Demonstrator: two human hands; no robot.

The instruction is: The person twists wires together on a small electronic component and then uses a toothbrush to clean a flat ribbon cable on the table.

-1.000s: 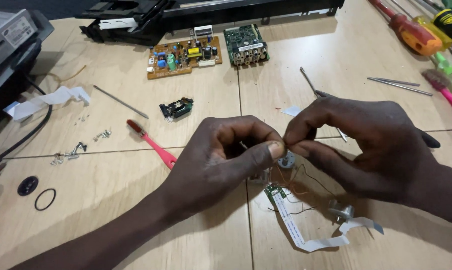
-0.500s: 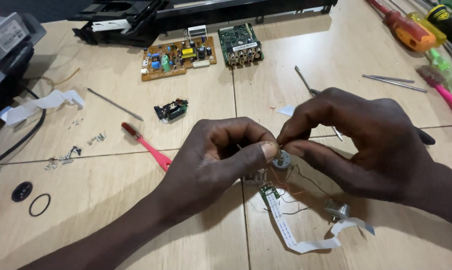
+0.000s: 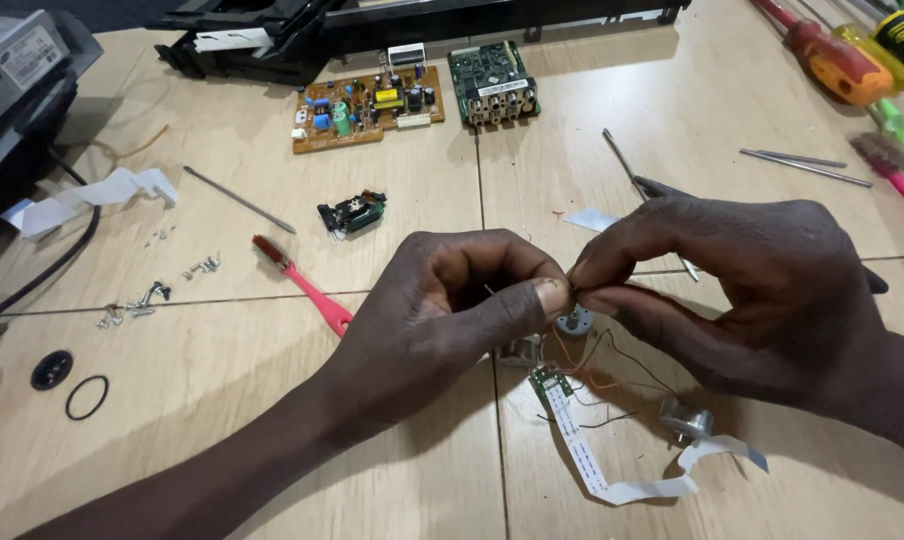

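My left hand (image 3: 442, 320) and my right hand (image 3: 742, 290) meet fingertip to fingertip above the wooden table (image 3: 272, 460). Both pinch a small part between them, which the fingers mostly hide. Just below the fingertips hangs a small round silver motor (image 3: 574, 321) with thin red and black wires (image 3: 602, 375). The wires run to a tiny green board (image 3: 550, 381) joined to a white flat ribbon cable (image 3: 612, 480). A second small motor (image 3: 685, 417) lies on the table by the ribbon.
A pink toothbrush (image 3: 307, 283), loose screws (image 3: 137, 300), a black rubber ring (image 3: 87, 397), an orange circuit board (image 3: 367, 107), a green circuit board (image 3: 492, 83) and a small lens unit (image 3: 352, 213) lie about. Screwdrivers (image 3: 842, 65) sit far right, a black chassis (image 3: 392, 25) at the back.
The view has shifted slightly. My hands stay together at the centre, and my fingertips have closed in over the small motor's wiring.
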